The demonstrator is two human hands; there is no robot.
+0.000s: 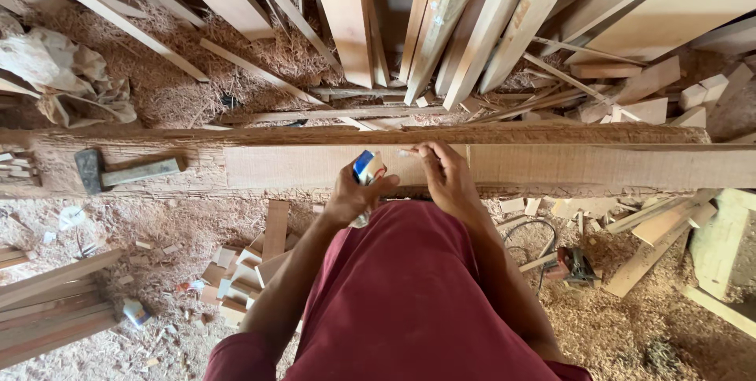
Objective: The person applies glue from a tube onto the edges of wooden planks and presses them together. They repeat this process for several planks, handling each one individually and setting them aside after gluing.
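My left hand (353, 194) grips a small packet (367, 168) coloured white, blue and red, held just in front of a long wooden plank (598, 165) that lies across a workbench. My right hand (443, 172) rests on the plank's near edge, its fingers pinched on something small and pale at the fingertips; what it is I cannot tell. Both arms come up from my red garment at the bottom of the head view.
A hammer (126, 171) lies on the bench (47, 168) at the left. Planks (472, 27) lean at the back over sawdust. Offcuts (236, 271) litter the floor lower left; a power tool (573, 265) with a cable lies at the right.
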